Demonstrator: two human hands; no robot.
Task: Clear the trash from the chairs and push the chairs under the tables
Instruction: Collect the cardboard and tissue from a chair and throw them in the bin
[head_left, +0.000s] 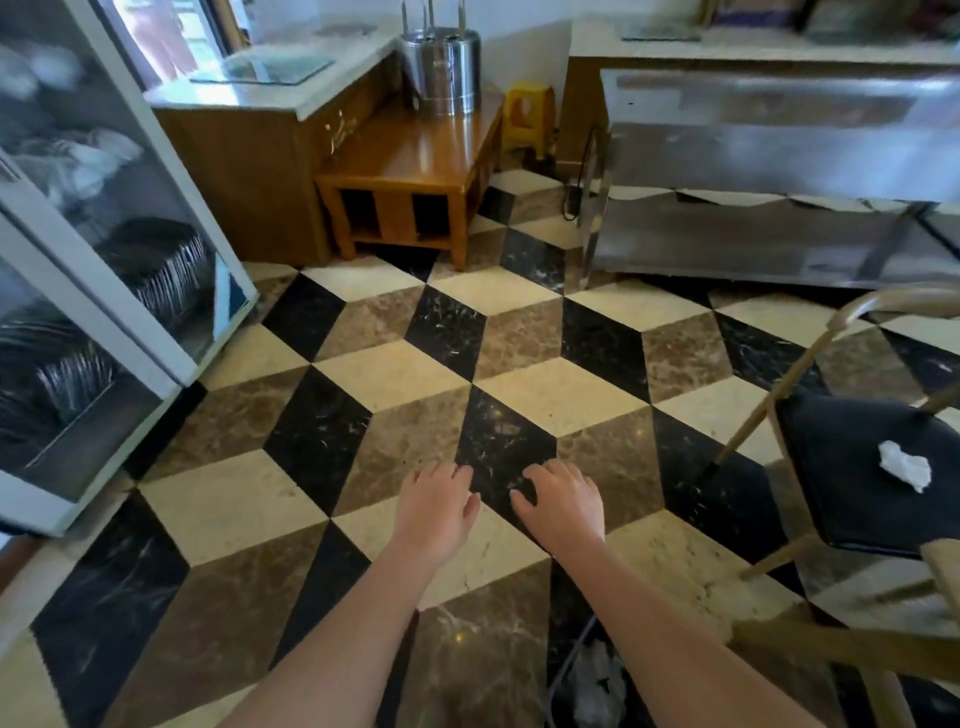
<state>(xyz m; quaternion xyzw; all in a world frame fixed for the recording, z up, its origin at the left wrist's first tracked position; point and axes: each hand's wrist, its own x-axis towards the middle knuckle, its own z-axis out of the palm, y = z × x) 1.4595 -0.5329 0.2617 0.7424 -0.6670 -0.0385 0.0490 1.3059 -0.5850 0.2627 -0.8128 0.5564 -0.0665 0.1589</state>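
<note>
Two bare hands reach out over the patterned floor (395, 374), side by side and apart. The left hand (436, 506) and the right hand (563, 501) both have loosely curled, relaxed fingers and hold nothing.

One chair (862, 467) stands at the right, with a curved metal frame and a dark seat. One crumpled white tissue (905, 465) lies on that seat, well apart from the right hand. Low in view between the forearms is one wire bin (592, 680) with pale crumpled paper inside.

Farther off, one steel bench (779, 171) with a lower shelf stands at the right. One low wooden table (415, 171) carries two steel canisters (441, 70) that stand touching. One small yellow stool (527, 117) sits behind it. One glass-fronted cabinet (104, 270) at the left holds stacked dishes, blurred.
</note>
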